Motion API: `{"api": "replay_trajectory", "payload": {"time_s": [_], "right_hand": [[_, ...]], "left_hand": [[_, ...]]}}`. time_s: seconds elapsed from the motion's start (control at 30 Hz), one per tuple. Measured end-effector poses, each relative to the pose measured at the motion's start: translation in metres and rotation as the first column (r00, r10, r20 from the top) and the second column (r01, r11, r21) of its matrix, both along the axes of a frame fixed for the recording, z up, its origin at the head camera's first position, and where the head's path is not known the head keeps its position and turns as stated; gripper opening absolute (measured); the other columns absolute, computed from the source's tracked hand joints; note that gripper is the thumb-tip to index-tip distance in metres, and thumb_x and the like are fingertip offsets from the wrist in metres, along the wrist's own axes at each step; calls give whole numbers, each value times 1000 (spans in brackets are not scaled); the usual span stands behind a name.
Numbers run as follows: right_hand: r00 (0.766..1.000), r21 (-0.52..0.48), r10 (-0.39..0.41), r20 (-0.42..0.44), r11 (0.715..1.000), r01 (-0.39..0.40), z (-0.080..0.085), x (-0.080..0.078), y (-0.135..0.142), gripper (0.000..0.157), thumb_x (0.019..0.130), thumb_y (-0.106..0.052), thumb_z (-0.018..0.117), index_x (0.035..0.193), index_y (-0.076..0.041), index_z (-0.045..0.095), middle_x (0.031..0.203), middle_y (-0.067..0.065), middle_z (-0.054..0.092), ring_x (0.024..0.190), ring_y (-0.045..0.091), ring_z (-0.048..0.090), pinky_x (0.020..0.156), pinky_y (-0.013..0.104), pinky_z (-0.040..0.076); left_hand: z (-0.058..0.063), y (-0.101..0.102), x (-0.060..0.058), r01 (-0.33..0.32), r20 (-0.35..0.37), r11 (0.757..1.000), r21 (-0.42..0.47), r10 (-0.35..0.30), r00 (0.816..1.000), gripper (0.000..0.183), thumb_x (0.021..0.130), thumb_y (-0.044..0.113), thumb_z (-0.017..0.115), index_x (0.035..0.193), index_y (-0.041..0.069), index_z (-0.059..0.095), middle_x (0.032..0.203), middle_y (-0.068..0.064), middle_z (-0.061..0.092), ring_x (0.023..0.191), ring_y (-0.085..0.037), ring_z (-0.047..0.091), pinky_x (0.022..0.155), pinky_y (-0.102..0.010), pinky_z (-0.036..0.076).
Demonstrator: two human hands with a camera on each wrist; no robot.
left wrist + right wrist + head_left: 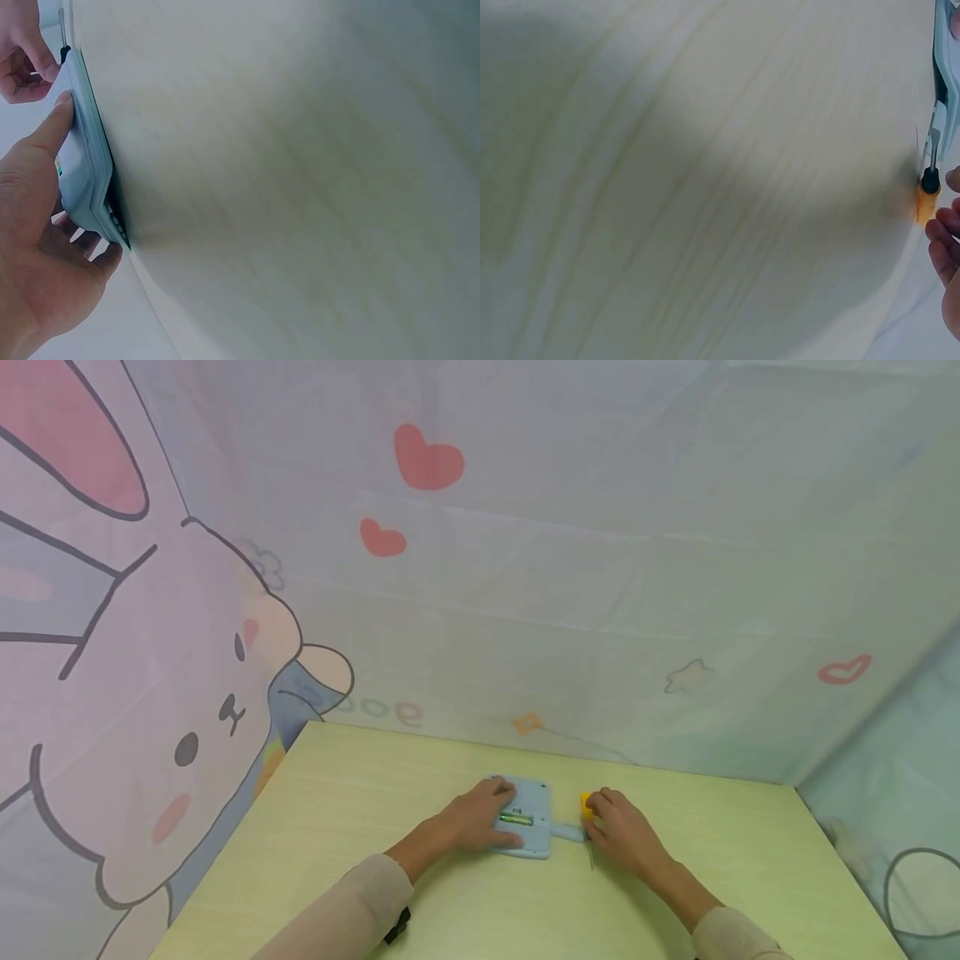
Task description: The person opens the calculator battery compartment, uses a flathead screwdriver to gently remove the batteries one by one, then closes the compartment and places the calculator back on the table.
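A light blue calculator lies back side up, a green battery showing in its slot. Light keys peek out from its underside in the left wrist view. My left hand grips it from the left, thumb on the back and other fingers curled at the edge. A narrow light blue piece sits at the calculator's right side. Just beyond it, my right hand pinches the yellow-orange handle of a screwdriver. Its black collar and metal shaft show in the right wrist view, close over the table.
The pale yellow-green table ends at a cloth backdrop printed with hearts and a rabbit. A small black object shows beside the left sleeve. At the right, a dark looped outline marks the side cloth.
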State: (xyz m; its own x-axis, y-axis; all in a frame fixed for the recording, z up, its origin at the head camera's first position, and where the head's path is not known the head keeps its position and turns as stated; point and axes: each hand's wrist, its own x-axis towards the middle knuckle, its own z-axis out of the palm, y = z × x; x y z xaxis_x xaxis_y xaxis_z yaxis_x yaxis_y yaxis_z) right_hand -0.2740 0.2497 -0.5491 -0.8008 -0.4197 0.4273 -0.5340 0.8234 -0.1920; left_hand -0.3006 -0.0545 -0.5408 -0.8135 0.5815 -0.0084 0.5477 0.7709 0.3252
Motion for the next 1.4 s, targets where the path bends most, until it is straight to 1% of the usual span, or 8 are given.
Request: {"api": "replay_trajectory", "payload": {"time_s": [0.17,0.27,0.57,0.8,1.0,1.17,1.3,1.4], "right_hand": [[990,-48,-70,119,996,76,0,-1,1,20,93,-12,81,106,-4,69,100,5,67,92,22,67,79,41,59],[983,-54,-91,160,993,101,-1,-1,0,20,95,-13,80,108,-3,69,101,7,69,92,23,68,80,43,58],[979,-72,-101,176,991,115,0,-2,0,20,94,-12,80,106,-3,68,94,5,68,86,20,67,77,41,58],[971,-69,-121,204,988,138,1,-3,0,21,92,-8,81,106,1,68,85,2,63,77,16,56,77,42,55],[966,-73,-126,224,987,145,0,-5,1,24,91,-6,80,111,4,71,86,3,66,77,15,59,77,41,57],[963,-87,-122,242,985,147,3,-6,1,24,90,-3,80,110,7,72,85,5,67,76,16,60,76,42,58],[958,-89,-115,264,986,143,7,-6,1,23,89,-1,81,108,8,72,82,4,65,75,17,58,76,43,58],[956,-80,-105,274,988,132,9,-6,1,20,88,1,81,105,8,73,80,4,62,73,16,54,74,40,56]], "left_hand": [[1,0,0,-1,1,1000,3,1,1000,93,94,68,69,163,11,43,164,-3,40,148,-20,41,112,-37,44],[1,0,0,-1,3,1000,3,1,1000,93,94,67,70,163,11,43,163,-3,40,148,-20,41,112,-37,44],[0,0,-1,-1,9,1000,7,1,1000,93,94,67,69,163,11,42,164,-2,39,150,-20,38,114,-39,43],[1,0,-1,-6,21,1000,10,6,1000,93,94,67,69,164,12,42,165,-1,38,152,-21,37,114,-40,43],[2,-1,-1,-2,25,1000,19,1,1000,93,94,66,70,164,11,42,165,-2,39,152,-21,37,115,-40,42],[3,-1,0,-4,31,1000,23,3,1000,93,94,66,70,163,11,42,165,-2,39,151,-21,38,114,-39,43],[3,-1,0,-1,29,1000,26,0,1000,93,94,65,71,163,10,43,164,-3,39,150,-21,39,113,-39,43],[3,-1,0,0,29,1000,28,-1,1000,92,94,65,71,163,10,43,164,-3,40,149,-21,40,113,-39,44]]}}
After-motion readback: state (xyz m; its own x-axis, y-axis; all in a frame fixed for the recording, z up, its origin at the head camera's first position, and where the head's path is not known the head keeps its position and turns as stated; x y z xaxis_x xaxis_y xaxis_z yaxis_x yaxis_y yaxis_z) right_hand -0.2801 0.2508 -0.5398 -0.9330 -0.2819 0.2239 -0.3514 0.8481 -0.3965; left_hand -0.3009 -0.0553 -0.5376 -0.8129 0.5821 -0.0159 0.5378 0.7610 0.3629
